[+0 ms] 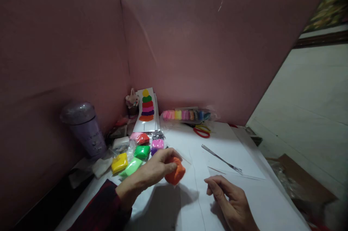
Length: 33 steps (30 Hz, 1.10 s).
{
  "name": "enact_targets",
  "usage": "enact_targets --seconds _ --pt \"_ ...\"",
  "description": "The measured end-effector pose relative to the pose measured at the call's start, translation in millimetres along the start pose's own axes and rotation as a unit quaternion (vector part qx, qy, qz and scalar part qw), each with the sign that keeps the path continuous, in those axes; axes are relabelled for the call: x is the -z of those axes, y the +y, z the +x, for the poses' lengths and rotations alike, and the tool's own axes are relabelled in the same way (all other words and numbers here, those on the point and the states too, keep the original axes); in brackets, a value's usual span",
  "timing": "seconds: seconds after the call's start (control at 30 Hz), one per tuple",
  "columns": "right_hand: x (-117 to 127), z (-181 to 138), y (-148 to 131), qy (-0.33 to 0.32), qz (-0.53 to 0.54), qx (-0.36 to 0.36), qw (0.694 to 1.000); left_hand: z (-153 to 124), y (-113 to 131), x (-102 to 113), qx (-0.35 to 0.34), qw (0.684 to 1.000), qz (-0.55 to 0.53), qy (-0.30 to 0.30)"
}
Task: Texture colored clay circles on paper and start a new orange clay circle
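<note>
My left hand (160, 165) is closed on a lump of orange modelling clay (178, 172), thumb on top, held above the white table. Lower right, my right hand (230, 196) has its fingers curled and the thumb close to the index finger; whether anything small sits between them is hidden. Beyond it lies a slim metal fork (221, 159), tines toward me. Packets of clay lie left of my left hand: yellow (119, 162), light green (132, 166), dark green (142, 152), red (143, 138) and pink (157, 144).
A card with a painted stack of colours (147, 111) leans at the back, near a strip of clay packs (187, 115). Red-handled scissors (201, 132) lie in front of it. A lidded purple tumbler (87, 133) stands left. Pink panels (185, 53) enclose the table's left and back.
</note>
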State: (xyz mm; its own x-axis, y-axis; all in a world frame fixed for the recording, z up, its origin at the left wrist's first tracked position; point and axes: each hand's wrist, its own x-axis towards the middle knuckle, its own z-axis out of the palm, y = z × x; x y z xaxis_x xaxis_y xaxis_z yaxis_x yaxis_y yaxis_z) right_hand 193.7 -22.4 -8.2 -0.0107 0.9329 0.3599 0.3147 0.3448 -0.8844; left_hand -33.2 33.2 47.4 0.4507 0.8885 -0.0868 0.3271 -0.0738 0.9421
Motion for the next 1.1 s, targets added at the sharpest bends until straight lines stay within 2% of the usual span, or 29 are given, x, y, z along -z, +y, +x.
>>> enact_targets --seconds 0.07,0.17,0.23,0.37,0.57,0.63,0.8,1.1 --pt "0.6 0.8 -0.8 -0.005 0.012 0.001 1.000 2.2 -5.6 -10.0 -0.014 0.988 -0.141 -0.053" --pt "2.2 2.1 -1.3 -0.035 0.034 0.006 0.999 3.2 -12.9 -24.9 -0.024 0.979 -0.170 -0.111" --pt "3.4 2.7 -2.1 -0.063 0.038 0.010 0.997 3.4 -16.4 -32.1 -0.026 0.978 -0.166 -0.121" --pt "4.5 2.8 -6.4 -0.106 0.056 -0.021 0.993 5.1 -20.0 -39.5 0.001 0.977 -0.185 -0.110" --pt "2.2 2.3 -3.9 -0.138 0.149 -0.146 0.968 7.0 -22.8 -41.9 0.009 0.974 -0.207 -0.090" --pt "0.8 2.3 -0.2 -0.140 0.176 -0.168 0.960 6.9 -24.2 -41.3 0.006 0.971 -0.219 -0.092" --pt "0.1 2.9 4.5 -0.152 0.195 -0.173 0.953 7.0 -25.7 -40.7 0.013 0.969 -0.229 -0.095" --pt "2.1 3.6 -0.2 -0.166 0.162 -0.167 0.958 6.5 -24.3 -42.5 0.000 0.975 -0.200 -0.099"
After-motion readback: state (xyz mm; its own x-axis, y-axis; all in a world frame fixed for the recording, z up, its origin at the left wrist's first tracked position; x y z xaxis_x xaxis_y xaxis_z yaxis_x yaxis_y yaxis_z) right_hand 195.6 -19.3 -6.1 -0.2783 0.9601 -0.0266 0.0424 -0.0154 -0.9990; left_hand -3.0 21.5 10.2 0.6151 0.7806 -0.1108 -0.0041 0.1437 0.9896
